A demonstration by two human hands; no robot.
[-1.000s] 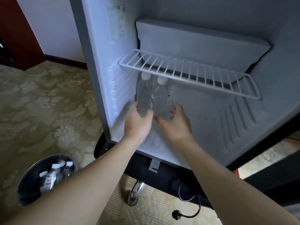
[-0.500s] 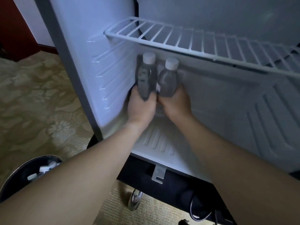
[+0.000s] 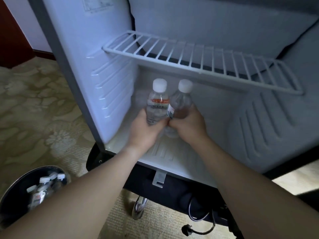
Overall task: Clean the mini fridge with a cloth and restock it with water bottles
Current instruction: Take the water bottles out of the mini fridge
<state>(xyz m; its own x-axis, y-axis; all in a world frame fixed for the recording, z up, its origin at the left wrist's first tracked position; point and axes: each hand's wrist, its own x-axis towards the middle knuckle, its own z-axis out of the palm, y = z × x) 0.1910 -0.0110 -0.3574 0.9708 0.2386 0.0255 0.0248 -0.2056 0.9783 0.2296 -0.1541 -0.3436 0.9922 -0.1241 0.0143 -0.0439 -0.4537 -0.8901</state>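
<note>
Mid-frame inside the mini fridge (image 3: 110, 69), under the wire shelf (image 3: 203, 66), the left hand (image 3: 145, 130) grips one water bottle (image 3: 157, 104), the right hand (image 3: 188, 125) grips the other bottle (image 3: 181, 104), both upright, touching

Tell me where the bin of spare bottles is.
The bin sits on the carpet at the head view's lower left, left of the fridge, beside the left forearm.

You have one head-worn view, looking forward and down, close into the open mini fridge (image 3: 110, 94) beneath its wire shelf (image 3: 198, 61), with carpet floor (image 3: 34, 107) at left.
</note>
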